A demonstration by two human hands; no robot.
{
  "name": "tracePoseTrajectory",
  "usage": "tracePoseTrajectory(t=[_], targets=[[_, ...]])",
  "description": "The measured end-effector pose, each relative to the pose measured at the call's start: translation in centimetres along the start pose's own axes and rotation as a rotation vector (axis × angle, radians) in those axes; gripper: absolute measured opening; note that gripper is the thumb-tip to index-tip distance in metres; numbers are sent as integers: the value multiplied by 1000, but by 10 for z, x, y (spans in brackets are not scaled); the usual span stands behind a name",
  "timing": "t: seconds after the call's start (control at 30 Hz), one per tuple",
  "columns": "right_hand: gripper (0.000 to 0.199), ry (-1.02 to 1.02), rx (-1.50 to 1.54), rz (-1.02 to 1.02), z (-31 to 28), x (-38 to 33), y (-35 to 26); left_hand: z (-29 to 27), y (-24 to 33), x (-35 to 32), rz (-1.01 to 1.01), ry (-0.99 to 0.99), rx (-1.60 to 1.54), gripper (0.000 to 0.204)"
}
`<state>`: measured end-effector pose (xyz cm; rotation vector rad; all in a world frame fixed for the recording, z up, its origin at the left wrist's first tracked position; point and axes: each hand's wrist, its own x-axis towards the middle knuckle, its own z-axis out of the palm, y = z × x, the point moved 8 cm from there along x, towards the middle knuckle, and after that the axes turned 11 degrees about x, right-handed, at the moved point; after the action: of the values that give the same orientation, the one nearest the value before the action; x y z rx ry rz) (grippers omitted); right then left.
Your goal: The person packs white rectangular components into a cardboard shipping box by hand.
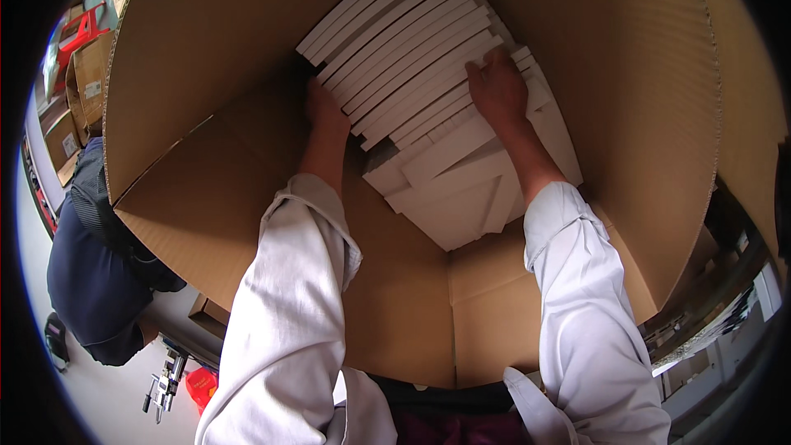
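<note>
A row of white flat cartons (412, 41), packed tightly against one another, fills the far part of a large brown cardboard box (395, 297). At the row's left ends is my left hand (328, 111), partly in shadow; its fingers are hidden there. My right hand (499, 89) is closed over the right ends of the nearer cartons, its fingers curled. More white cartons (461, 189) lie below and nearer, some flat and some at an angle. Both my forearms, in rolled white sleeves, reach down into the box.
High cardboard walls (651, 115) surround my arms. Outside at left, a person in dark blue clothing (95, 272) is bent over. Beyond are a red stool (78, 33) and smaller cartons (89, 82). A metal tool (167, 379) and a red object (201, 387) lie at lower left.
</note>
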<state>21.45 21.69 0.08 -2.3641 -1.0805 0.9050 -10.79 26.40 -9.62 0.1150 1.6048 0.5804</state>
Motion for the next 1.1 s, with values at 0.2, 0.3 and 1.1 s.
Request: tracePoseTrajectory(t=[0.2,0.3,1.1], targets=[[36,-34,318,0,51,-6,-110,-160,113,110,878,-4,915,66],[36,60,57,102,8,14,22,14,-18,61,405,-18,418,61],[55,-106,45,-30,15,54,-25,-30,-6,-46,-59,235,265,77]])
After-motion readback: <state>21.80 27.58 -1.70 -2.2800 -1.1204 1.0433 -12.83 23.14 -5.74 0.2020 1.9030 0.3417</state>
